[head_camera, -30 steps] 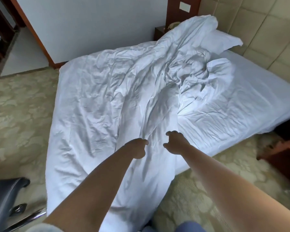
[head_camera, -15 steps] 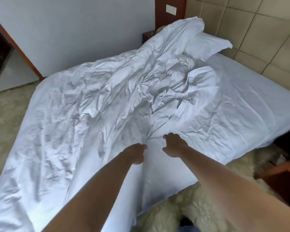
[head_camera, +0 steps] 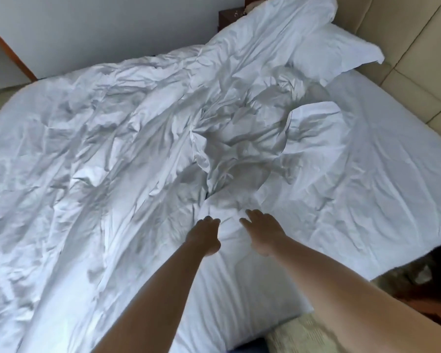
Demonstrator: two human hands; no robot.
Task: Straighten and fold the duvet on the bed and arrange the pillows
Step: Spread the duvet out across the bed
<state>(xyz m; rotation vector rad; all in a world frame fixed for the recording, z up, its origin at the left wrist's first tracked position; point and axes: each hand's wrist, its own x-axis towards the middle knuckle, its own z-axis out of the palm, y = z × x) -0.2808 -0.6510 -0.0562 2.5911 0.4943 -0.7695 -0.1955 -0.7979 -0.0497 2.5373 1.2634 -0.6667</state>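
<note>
Plainly, the white duvet (head_camera: 117,154) is nowhere near straight: it lies crumpled over the bed (head_camera: 382,189), covering everything from about 6 o'clock round through 9 to 12, with a bunched ridge running through the middle of the view toward 1 o'clock. From 2 to 4 o'clock the fitted sheet is bare, so the duvet sits skewed to one side and, judging by that, has yet to be spread, squared and folded. One pillow (head_camera: 331,54) shows at 1 o'clock, half under the raised end of the duvet and close to the padded headboard (head_camera: 413,47); whether a second lies beneath the cloth cannot be told, and arranging the pillows looks not yet begun. Both arms reach forward from 6 o'clock, nearly parallel and close together. The left hand (head_camera: 204,235) is just below centre, knuckles up, its fingers bent down into the fabric, though whether they pinch a fold or merely press on it I cannot tell. The right hand (head_camera: 262,233) lies just beside it toward 3 o'clock, fingers straight and slightly spread, touching the bunched edge of the duvet and gripping nothing. Patterned carpet (head_camera: 306,335) shows at 5 o'clock by the bed's corner.
</note>
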